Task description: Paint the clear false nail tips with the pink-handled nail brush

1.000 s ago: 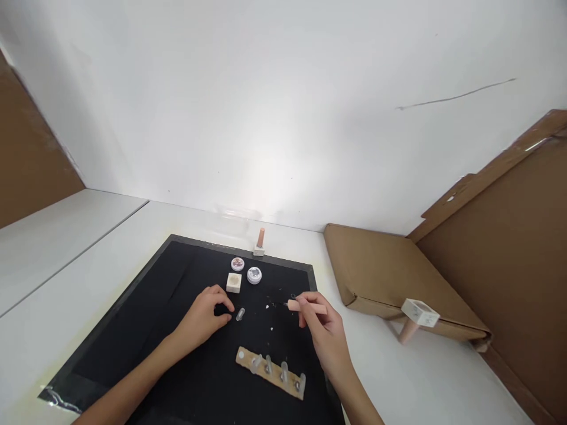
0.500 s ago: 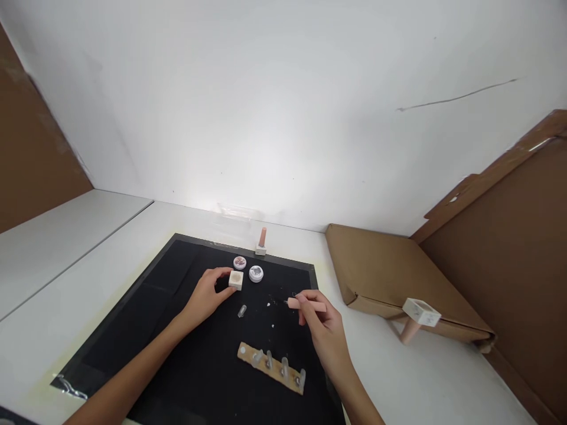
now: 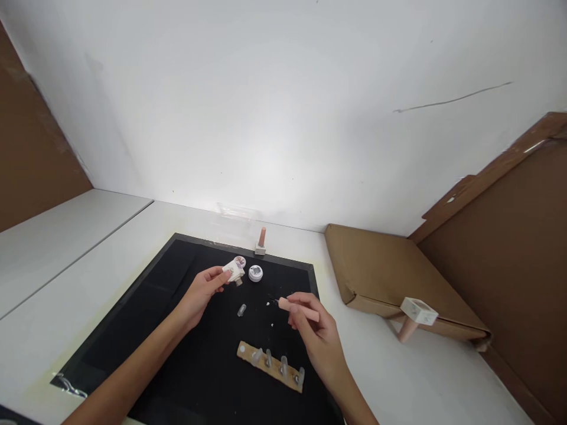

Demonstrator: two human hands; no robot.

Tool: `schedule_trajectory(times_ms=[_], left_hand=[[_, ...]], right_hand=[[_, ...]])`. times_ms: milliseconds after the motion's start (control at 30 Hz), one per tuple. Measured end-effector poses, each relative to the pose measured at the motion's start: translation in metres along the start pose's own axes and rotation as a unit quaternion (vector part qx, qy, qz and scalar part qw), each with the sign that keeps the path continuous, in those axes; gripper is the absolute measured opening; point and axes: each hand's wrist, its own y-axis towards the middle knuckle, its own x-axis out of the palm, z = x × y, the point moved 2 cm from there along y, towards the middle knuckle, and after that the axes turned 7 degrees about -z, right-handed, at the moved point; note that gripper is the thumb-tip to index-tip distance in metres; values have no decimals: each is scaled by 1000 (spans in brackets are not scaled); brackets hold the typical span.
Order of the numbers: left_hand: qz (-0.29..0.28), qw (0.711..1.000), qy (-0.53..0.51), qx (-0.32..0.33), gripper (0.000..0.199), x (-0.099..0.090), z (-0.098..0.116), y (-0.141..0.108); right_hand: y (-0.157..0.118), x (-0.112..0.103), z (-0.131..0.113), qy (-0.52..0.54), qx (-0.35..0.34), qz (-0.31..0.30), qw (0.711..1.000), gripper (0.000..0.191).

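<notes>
Our left hand [image 3: 197, 298] pinches the bottle [image 3: 231, 271] by its sides, tilted above the mat [image 3: 195, 354] near 2 tubs [image 3: 256, 273] [image 3: 240, 261]. We judge it small, stiff and smooth, perhaps slippery, best gripped on the flat faces, clear of the neck. Our right hand [image 3: 321, 336] holds the cap [image 3: 299, 309], light and hard; we'd grip its shaft. The loose tip [image 3: 241, 310] looks thin and easily flicked, so we'd take its edges.
</notes>
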Motion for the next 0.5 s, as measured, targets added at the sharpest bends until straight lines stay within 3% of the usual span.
schedule_trajectory(times_ms=[300,500], left_hand=[[-47,991,-120,-42,42,15,2,-11],[-70,986,-139,-55,39,21,2,-15]], right_hand=[[-13,17,-22,-79,-161,-76,981,23],[-15,20,-22,-96,-184,-71,976,29]])
